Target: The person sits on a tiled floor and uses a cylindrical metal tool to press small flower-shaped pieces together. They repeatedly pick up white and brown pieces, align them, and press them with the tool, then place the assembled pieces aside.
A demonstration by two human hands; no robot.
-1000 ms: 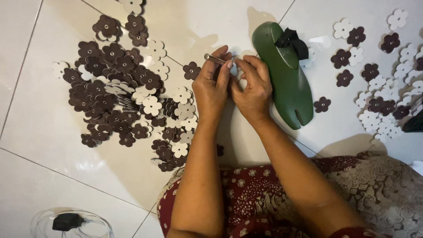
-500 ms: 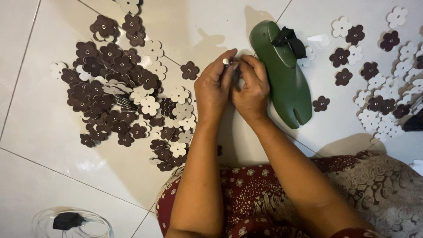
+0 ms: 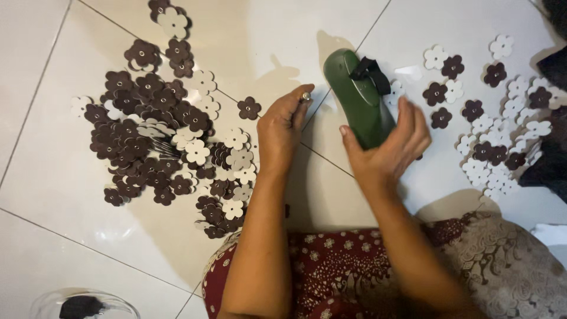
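The hands, pressed together a moment ago, are now parting: the left hand [image 3: 283,127] is pinching a small silvery stud [image 3: 306,95] above the floor tiles [image 3: 53,189], while the right hand [image 3: 390,147], fingers released, is reaching over the green shoe form [image 3: 354,100].

Warm, fairly dim indoor light — soft glare on the glossy floor tiles [image 3: 53,177], hard shadows thrown up the frame, right hand [image 3: 387,147] slightly motion-blurred.
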